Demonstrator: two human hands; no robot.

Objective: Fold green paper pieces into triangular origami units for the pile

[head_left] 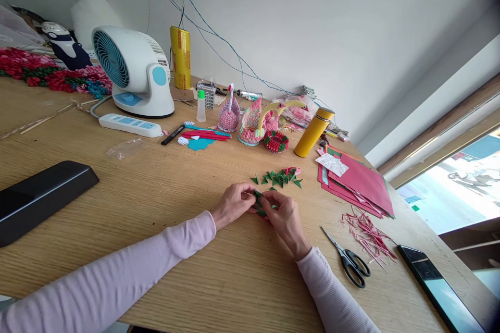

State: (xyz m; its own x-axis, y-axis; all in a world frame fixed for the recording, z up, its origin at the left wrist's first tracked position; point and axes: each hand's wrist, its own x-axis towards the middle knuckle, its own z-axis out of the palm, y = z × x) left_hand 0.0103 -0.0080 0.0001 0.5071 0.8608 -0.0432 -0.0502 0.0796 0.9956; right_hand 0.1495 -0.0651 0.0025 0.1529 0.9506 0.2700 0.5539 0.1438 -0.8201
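My left hand point(235, 205) and my right hand point(284, 217) meet over the middle of the wooden table. Between their fingertips is a small green folded paper piece point(259, 199), pinched from both sides. Some red or pink paper shows just under it, mostly hidden by my fingers. Just beyond my hands lies a loose pile of green folded paper triangles point(279, 179) with a few pink ones among them. To the right of my right hand, a pair of scissors point(349, 260) with black handles rests on the table, its blades pointing away.
Red paper strips point(369, 236) and stacked coloured sheets point(361, 179) lie right. A yellow bottle point(313, 133), folded-paper swans point(252, 123) and a small red-green paper bowl point(276, 141) stand behind. A white fan point(136, 70), power strip point(130, 124) and black case point(45, 197) are left; a phone point(437, 283) lies near right.
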